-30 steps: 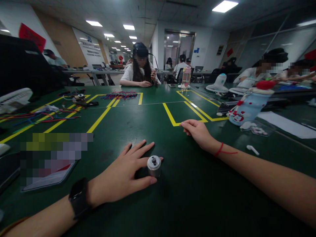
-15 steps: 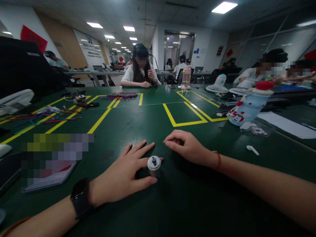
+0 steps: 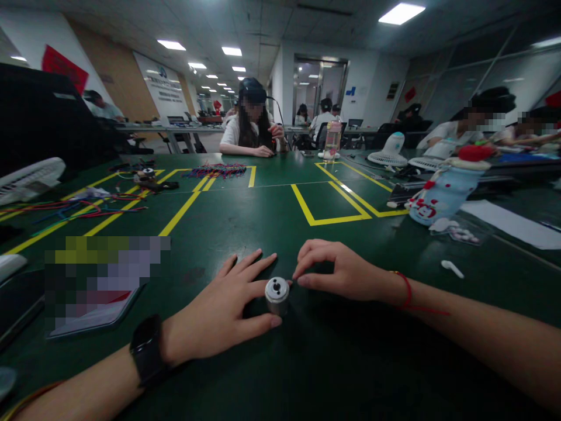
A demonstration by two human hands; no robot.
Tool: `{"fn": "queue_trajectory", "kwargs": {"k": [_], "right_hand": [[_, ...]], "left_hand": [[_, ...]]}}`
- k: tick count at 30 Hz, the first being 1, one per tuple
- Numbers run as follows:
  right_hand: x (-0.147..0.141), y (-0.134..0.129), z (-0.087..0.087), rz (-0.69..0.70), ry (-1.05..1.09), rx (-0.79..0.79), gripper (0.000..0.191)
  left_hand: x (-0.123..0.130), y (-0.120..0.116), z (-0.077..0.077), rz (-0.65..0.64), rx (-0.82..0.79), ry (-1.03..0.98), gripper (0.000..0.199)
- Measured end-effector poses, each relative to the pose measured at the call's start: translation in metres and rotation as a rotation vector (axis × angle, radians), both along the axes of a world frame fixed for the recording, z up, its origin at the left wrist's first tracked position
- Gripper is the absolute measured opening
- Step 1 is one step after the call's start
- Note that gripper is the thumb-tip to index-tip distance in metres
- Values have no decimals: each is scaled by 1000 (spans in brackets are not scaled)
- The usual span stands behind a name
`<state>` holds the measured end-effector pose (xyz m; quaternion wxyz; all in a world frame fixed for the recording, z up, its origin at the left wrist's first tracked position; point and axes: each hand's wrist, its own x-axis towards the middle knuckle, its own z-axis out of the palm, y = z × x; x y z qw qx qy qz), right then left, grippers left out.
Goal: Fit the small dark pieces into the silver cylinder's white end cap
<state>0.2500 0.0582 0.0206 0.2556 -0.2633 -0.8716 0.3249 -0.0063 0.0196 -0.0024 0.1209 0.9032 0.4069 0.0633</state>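
A small silvery metal cylinder, like a small motor [image 3: 277,301], stands upright on the green table, with dark holes in its round top. My left hand [image 3: 219,310] lies with its fingers spread on the table; its thumb is at the cylinder's near side and its index finger passes behind, so the cylinder is gripped between them. Just right of the cylinder is my right hand [image 3: 337,269], its thumb and index fingertip brought together in a pinch. Whatever those fingertips hold, if anything, is too small to make out.
A phone-like flat object [image 3: 100,304], partly blurred out, lies at left. Coloured wires [image 3: 96,204] and a wire bundle [image 3: 217,170] are farther back. To the right stand a blue bottle [image 3: 447,193] and a white earbud [image 3: 452,268]. Across the table sits a person [image 3: 252,128].
The small dark piece atop the cylinder's centre is gone from there. My right hand has come lower and closer to the cylinder, fingertips pinched. My left hand keeps its hold.
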Motion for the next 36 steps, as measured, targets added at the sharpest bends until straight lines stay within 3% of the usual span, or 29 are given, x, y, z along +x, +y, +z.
{"fn": "queue_trajectory", "kwargs": {"k": [5, 16, 19, 21, 23, 26, 28, 30, 33, 36], "right_hand": [[10, 8, -13, 110, -208, 81, 16], [11, 8, -13, 141, -257, 134, 15], [12, 8, -12, 150, -194, 62, 17], [12, 9, -13, 136, -75, -74, 20], [14, 16, -17, 49, 85, -264, 20], [22, 34, -27, -236, 326, -455, 21], [29, 51, -32, -420, 424, -447, 22], [37, 65, -36, -512, 459, -410, 24], [43, 76, -39, -556, 457, -380, 27], [41, 71, -37, -547, 394, -342, 25]], "left_hand": [[1, 3, -2, -5, -1, 33, 42], [2, 5, -4, -10, 8, 58, 53], [3, 4, -3, -13, 9, 52, 51], [3, 4, -2, -14, 10, 37, 50], [3, 4, -2, -10, 9, 31, 51], [2, 3, -2, -1, 7, 45, 52], [1, 3, -2, 1, 10, 41, 52], [0, 4, -3, 1, 13, 28, 51], [-1, 5, -4, -1, 10, 15, 51], [-1, 5, -4, 3, 8, 14, 52]]}}
